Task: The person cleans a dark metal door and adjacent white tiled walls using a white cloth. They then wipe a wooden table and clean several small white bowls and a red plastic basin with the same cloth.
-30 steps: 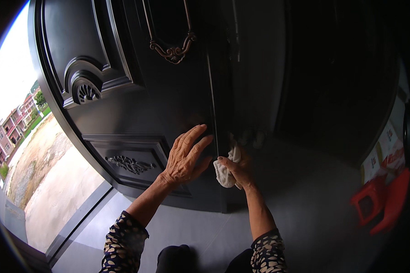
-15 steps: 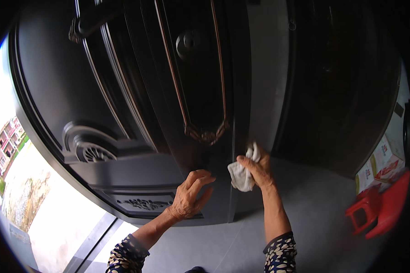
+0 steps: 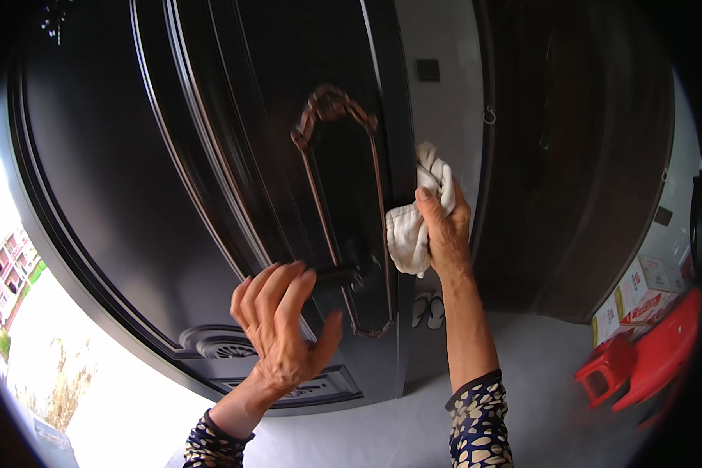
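Observation:
A dark door [image 3: 156, 195] with raised mouldings fills much of the left and middle. Long copper-coloured trim frames its lock plate [image 3: 343, 195], where a dark lever handle [image 3: 337, 275] sticks out to the left. My left hand [image 3: 281, 331] has its fingers stretched out and apart, with the fingertips by the handle's free end; whether they touch it I cannot tell. A crumpled white cloth [image 3: 408, 238] is gripped in my right hand [image 3: 448, 230], thumb on top, at the door's right edge. Part of the cloth pokes up above that hand.
Beyond the door edge stand a pair of slippers [image 3: 428, 310] on the grey floor [image 3: 515, 359]. A dark panel [image 3: 569, 156] covers the right side. Red plastic stools [image 3: 639, 359] and cardboard boxes [image 3: 639, 292] are at the far right. Bright outdoor ground [image 3: 62, 335] lies left of the door.
The view has shifted up the door, bringing the lever handle into sight. Both hands are higher on the door; the left hand's fingers have spread and the right still holds the cloth.

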A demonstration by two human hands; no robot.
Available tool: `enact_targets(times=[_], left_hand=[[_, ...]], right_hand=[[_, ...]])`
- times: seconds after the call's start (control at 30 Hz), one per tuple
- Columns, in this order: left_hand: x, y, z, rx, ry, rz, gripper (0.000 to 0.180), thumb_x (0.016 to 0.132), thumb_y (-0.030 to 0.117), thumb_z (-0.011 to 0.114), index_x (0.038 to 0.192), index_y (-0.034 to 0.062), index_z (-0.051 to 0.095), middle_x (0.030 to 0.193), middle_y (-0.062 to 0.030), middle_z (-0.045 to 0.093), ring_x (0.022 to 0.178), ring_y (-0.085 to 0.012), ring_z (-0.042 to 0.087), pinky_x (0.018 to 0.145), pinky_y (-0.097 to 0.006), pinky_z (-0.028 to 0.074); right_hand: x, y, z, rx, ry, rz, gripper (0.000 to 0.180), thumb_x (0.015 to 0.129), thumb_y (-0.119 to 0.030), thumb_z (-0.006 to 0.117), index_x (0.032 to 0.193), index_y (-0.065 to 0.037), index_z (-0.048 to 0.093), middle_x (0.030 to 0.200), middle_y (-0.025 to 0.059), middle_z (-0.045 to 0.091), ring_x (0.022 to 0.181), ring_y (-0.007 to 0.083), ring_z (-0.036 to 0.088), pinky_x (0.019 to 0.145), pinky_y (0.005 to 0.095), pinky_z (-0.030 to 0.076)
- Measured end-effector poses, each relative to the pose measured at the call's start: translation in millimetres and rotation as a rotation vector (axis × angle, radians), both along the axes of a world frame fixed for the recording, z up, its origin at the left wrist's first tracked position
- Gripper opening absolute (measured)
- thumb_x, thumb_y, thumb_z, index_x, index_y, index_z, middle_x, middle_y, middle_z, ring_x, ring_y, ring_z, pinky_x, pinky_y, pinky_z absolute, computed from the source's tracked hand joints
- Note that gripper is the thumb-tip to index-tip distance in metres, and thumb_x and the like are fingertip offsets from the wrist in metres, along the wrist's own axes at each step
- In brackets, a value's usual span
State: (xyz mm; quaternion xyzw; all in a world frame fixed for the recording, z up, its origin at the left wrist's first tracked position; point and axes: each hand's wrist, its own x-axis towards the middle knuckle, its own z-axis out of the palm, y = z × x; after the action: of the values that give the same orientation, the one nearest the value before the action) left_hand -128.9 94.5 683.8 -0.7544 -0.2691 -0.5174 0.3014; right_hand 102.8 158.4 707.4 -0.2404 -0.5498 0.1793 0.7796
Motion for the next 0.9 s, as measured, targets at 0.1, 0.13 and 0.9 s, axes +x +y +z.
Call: enact_targets(times=[0.1, 0.13, 0.9], left_hand=[[0.3, 13.8, 29.9, -0.272, 0.061, 0.13, 0.053, 0.077, 0.034, 0.069, 0.117, 0.0041, 0.052, 0.103, -0.0111, 0.057, 0.088, -0.0223, 0.052, 0.081, -0.038, 0.035], [3.9, 13.9, 31.6, -0.482, 0.062, 0.119, 0.039, 0.082, 0.033, 0.065, 0.106, 0.0029, 0.057, 0.088, -0.0102, 0.058, 0.075, -0.0214, 0.053, 0.072, -0.038, 0.035], [39.4, 37.6, -8.7, -0.403, -0.148, 0.21, 0.043, 0.066, 0.05, 0.075, 0.062, 0.0135, 0.052, 0.061, 0.0028, 0.046, 0.059, -0.0152, 0.041, 0.06, -0.034, 0.027]], right_hand=[[-12.6, -0.8, -11.6, -0.135, -0.159, -0.225, 0.038, 0.09, -0.024, 0.058, 0.118, 0.001, 0.05, 0.09, 0.0118, 0.059, 0.085, 0.0161, 0.057, 0.073, 0.0304, 0.047], [-0.7, 8.8, -36.2, -0.15, -0.229, -0.284, 0.037, 0.09, -0.023, 0.059, 0.116, 0.002, 0.051, 0.092, 0.0161, 0.06, 0.087, 0.0236, 0.059, 0.076, 0.0351, 0.047], [-35.6, 31.8, 215.7, 0.591, -0.517, -0.955, 0.05, 0.07, -0.011, 0.069, 0.118, -0.009, 0.056, 0.106, 0.015, 0.05, 0.095, 0.0319, 0.052, 0.075, 0.04, 0.05]])
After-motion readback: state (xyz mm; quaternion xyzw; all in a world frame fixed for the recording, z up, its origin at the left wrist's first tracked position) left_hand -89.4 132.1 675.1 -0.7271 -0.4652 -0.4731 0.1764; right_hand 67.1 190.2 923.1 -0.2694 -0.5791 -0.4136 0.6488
